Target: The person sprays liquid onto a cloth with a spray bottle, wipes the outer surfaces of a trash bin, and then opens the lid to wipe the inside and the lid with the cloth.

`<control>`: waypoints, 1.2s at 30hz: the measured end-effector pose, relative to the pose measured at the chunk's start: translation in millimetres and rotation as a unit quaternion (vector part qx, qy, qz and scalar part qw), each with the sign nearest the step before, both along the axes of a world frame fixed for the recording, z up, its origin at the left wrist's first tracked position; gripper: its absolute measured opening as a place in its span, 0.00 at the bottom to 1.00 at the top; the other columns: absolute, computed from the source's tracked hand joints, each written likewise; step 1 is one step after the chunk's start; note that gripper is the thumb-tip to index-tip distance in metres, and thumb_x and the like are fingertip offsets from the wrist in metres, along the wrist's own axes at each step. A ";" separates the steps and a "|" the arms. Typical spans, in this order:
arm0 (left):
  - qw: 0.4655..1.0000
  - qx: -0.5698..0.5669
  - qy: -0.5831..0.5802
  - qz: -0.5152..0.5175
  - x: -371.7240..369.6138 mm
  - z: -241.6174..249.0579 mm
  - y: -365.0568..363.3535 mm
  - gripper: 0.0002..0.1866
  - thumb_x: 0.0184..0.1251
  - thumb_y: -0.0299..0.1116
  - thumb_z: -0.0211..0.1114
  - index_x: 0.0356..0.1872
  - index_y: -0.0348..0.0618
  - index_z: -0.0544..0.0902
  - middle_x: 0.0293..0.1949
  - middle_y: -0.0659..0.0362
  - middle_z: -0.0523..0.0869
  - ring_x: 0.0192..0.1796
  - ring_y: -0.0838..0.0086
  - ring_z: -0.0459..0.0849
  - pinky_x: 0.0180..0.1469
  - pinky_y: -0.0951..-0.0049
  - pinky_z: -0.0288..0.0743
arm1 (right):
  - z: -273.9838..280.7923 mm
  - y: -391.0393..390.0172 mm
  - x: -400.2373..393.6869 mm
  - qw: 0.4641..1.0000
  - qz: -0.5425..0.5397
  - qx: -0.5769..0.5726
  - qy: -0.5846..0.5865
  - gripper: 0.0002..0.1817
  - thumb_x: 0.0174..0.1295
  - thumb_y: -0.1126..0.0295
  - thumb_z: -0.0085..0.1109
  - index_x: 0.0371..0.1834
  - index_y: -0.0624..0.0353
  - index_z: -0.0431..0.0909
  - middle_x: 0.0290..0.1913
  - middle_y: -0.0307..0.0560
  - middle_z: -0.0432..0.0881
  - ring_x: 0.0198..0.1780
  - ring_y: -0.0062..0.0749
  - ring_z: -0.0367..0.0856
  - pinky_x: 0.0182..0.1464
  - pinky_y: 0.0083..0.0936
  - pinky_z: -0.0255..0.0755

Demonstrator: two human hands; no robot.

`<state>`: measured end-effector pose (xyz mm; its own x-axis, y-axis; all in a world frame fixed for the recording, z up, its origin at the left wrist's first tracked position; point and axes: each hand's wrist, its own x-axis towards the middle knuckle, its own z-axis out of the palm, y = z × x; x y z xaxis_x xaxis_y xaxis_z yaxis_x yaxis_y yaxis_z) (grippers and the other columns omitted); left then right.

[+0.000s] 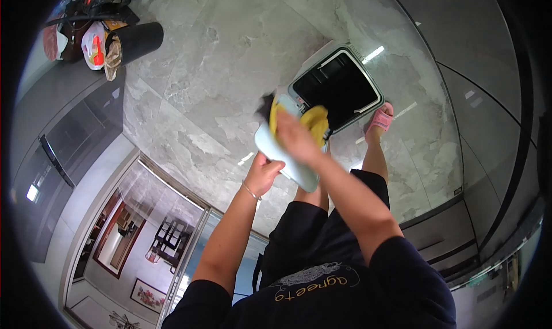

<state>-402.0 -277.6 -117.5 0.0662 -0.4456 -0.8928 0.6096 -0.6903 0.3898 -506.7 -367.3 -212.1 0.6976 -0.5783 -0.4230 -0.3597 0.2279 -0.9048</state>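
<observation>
A pale lid [299, 172] slants outward from an open bin [339, 87] with a light rim and a dark inside. My left hand [265, 175] grips the lid's lower left edge, the thumb on top. Over the lid, my right hand [296, 136] is blurred by motion and closed on a yellow cloth [314, 123]. The cloth shows on both sides of the hand, and a dark, blurred piece [266, 106] lies at its left end.
Marbled floor tiles [218, 58] surround the bin. A foot in a pink slipper [381, 118] stands at its right. Bags [95, 46] and a black cylinder [141, 42] are at the upper left. Dark cabinets [471, 35] line the right, with a doorway at the lower left.
</observation>
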 end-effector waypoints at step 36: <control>0.988 0.030 -0.013 0.151 -33.6 4.6 2.5 0.26 0.77 0.46 0.39 0.69 0.44 0.61 0.67 0.56 0.67 0.70 0.66 0.63 0.69 0.63 0.60 | 84.0 23.6 -44.6 0.991 0.110 -0.046 0.060 0.24 0.69 0.59 0.43 0.67 0.49 0.66 0.74 0.44 0.55 0.77 0.42 0.46 0.72 0.52 0.41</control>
<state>-435.6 -275.1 -112.9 0.2124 -0.3476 -0.9133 0.7817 -0.5004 0.3723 -551.3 -343.7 -128.2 0.7590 -0.4585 -0.4622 -0.4973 0.0499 -0.8661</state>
